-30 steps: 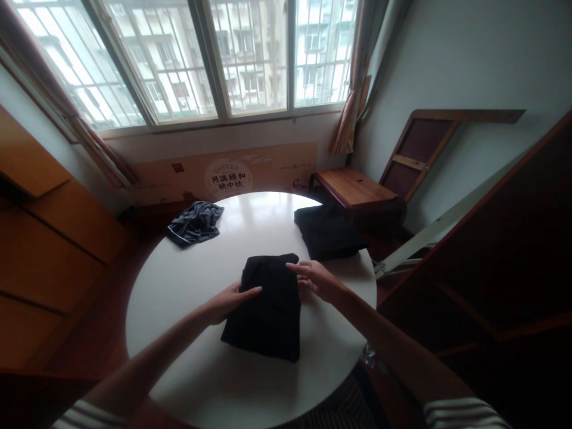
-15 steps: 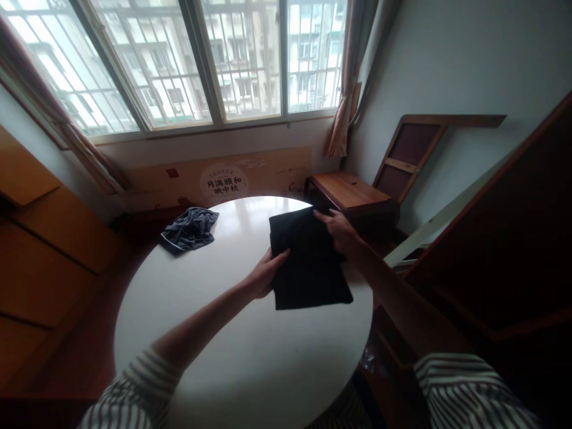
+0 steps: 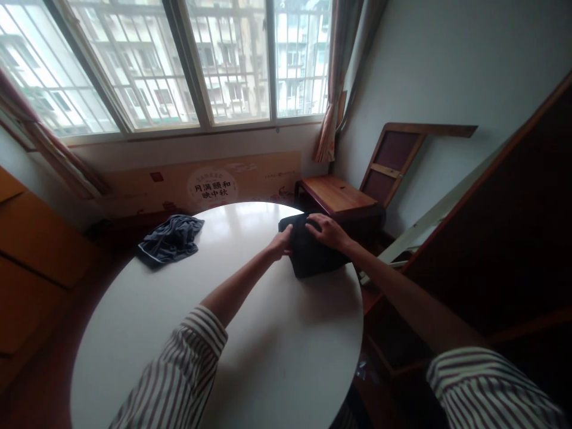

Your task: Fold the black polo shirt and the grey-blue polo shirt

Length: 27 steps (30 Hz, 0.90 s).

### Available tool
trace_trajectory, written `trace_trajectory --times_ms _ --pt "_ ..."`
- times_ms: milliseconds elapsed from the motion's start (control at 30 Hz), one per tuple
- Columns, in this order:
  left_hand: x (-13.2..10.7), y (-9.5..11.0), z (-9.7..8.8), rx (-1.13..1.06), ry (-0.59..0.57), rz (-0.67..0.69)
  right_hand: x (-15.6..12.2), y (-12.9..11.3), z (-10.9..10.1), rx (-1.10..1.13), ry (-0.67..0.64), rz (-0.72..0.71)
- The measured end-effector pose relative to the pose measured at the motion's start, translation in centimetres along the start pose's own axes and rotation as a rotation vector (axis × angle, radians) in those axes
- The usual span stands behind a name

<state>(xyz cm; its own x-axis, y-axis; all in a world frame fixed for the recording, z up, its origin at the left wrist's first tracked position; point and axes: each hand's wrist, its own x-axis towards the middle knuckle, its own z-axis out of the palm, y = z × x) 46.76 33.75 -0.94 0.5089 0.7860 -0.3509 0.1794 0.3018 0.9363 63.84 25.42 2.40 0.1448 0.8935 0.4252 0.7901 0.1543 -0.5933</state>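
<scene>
My right hand (image 3: 328, 232) lies open, flat on the folded black fabric garment (image 3: 315, 256) near the far edge of the round white surface (image 3: 250, 333); my left hand (image 3: 280, 243) touches its side, grip unclear. Flat, even pressure suits this best.

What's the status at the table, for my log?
Left hand at edge of folded black cloth; right hand on top. Crumpled gray garment off left, apart from hands.

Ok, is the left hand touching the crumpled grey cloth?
No, the left hand is at the folded black cloth, apart from the grey cloth.
</scene>
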Motion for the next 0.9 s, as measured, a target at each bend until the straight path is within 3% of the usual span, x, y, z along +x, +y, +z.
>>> trace_trajectory --times_ms 67,133,233,433,633,700,800,900 --pt "1.4 1.1 -1.2 0.200 0.152 0.083 -2.6 -0.7 0.5 -0.199 -0.180 -0.110" --pt "2.9 2.1 -2.0 0.320 0.242 0.163 -4.7 -1.3 0.8 -0.357 -0.279 -0.126" --pt "4.9 2.9 -2.5 0.391 0.304 0.260 -6.4 -2.0 0.9 -0.457 -0.305 -0.135" --pt "7.0 2.9 -2.9 0.490 0.358 0.410 -6.4 -2.2 1.0 -0.470 -0.359 -0.135" --pt "5.4 4.4 -1.3 0.602 0.402 0.500 -6.1 -1.8 1.2 -0.402 -0.362 -0.088" --pt "3.9 4.4 0.2 0.694 0.360 0.627 -5.2 -1.7 0.9 -0.326 -0.301 -0.022" --pt "1.9 3.2 2.5 0.985 0.121 0.772 -2.8 -1.1 0.3 -0.310 -0.157 0.084" --pt "1.7 1.5 3.3 1.164 0.008 0.710 -0.5 0.0 0.3 -0.383 -0.153 0.136"
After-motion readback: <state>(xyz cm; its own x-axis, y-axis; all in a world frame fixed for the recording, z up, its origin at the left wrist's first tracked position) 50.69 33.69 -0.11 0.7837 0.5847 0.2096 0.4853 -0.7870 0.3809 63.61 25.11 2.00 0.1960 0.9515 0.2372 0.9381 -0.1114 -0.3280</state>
